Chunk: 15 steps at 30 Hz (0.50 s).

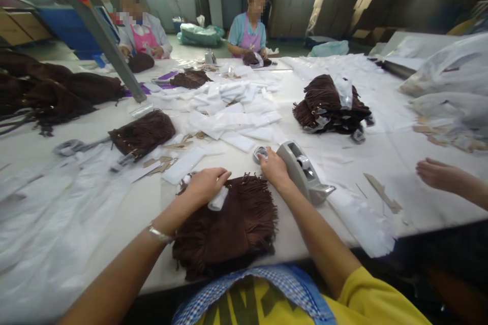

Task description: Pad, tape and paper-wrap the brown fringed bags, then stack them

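A dark brown fringed bag (pixel 232 223) lies flat at the table edge in front of me. My left hand (pixel 206 186) rests over its upper left part, fingers curled on a rolled white wrapping (pixel 218 200) that sticks out below them. Just beyond the bag's upper right corner, my right hand (pixel 273 168) pinches a small looped piece in clear or greyish wrap (pixel 261 153); its exact kind is unclear. A grey tape dispenser (pixel 303 170) stands right beside that hand.
Stacked brown fringed bags (pixel 330 104) sit beyond the dispenser, another bag (pixel 143 133) lies left. White wrapping sheets (pixel 236 119) cover the middle. A slanted metal post (pixel 107 45) rises at left. Another person's hand (pixel 442 175) reaches in from the right. Two people work across the table.
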### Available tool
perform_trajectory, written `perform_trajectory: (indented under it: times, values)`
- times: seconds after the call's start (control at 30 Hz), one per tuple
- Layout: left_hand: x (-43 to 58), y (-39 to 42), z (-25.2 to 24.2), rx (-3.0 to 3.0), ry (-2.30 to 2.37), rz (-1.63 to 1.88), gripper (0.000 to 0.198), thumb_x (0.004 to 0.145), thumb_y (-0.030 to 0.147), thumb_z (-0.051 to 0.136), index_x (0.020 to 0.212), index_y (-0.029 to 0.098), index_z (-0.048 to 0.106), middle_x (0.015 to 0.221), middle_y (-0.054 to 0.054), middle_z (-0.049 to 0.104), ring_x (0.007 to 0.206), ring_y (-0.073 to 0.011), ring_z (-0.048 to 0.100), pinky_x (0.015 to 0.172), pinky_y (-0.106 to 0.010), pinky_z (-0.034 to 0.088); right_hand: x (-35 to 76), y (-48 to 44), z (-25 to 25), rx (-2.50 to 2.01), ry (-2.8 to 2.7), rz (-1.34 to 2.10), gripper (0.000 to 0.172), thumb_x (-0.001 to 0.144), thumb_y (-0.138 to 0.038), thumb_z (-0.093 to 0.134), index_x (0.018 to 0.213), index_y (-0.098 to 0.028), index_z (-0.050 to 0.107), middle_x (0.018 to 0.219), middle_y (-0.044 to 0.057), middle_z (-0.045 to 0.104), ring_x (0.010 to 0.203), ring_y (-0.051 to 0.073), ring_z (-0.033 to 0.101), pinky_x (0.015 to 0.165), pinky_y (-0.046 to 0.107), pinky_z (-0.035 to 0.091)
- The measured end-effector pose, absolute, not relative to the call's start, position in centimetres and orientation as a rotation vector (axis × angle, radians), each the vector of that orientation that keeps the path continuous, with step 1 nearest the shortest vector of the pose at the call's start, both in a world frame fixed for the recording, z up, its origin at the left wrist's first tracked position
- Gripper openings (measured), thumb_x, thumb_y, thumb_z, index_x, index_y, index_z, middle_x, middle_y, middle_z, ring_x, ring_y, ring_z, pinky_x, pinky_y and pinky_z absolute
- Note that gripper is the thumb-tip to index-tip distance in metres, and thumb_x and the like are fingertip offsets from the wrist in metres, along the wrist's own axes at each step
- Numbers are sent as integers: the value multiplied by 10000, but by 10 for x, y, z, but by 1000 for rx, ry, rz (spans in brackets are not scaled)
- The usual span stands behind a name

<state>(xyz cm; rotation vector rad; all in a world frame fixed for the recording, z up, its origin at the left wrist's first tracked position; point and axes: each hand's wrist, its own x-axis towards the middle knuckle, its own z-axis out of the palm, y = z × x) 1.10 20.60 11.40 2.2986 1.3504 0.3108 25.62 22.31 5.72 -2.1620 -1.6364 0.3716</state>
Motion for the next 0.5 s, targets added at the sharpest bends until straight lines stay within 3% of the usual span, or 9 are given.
perform_trajectory:
  times: [0.1, 0.2, 0.3, 0.5]
  values:
    - [24, 227, 100, 2313, 1126, 135, 362, 875, 508, 552, 785, 211, 739, 726, -54, 739, 659, -208, 656, 642, -272, 464, 253, 232, 52, -2217, -1611, 357, 540, 982, -329, 448, 1441, -46, 421, 1343, 254, 564, 1217, 324, 565, 1020, 392, 421]
    - [24, 223, 92, 2328, 996, 74, 296, 814, 474, 638, 936, 227, 746, 834, -56, 758, 725, -225, 675, 666, -280, 469, 253, 236, 46, -2221, -1596, 357, 522, 925, -268, 542, 1398, -57, 483, 1303, 258, 569, 1213, 342, 550, 1031, 404, 403]
    - [23, 207, 90, 2348, 963, 89, 282, 854, 380, 597, 1065, 241, 724, 946, -82, 757, 829, -251, 685, 743, -319, 478, 254, 245, 41, -2205, -1573, 389, 519, 897, -297, 582, 1369, -92, 519, 1268, 233, 579, 1181, 323, 566, 1011, 393, 424]
    - [23, 177, 89, 2578, 987, 128, 274, 920, 276, 519, 1150, 223, 658, 851, -80, 729, 757, -233, 681, 701, -321, 501, 252, 257, 51, -2047, -1626, 547, 330, 849, -198, 581, 1176, -166, 615, 1106, 69, 674, 951, 165, 656, 852, 272, 522]
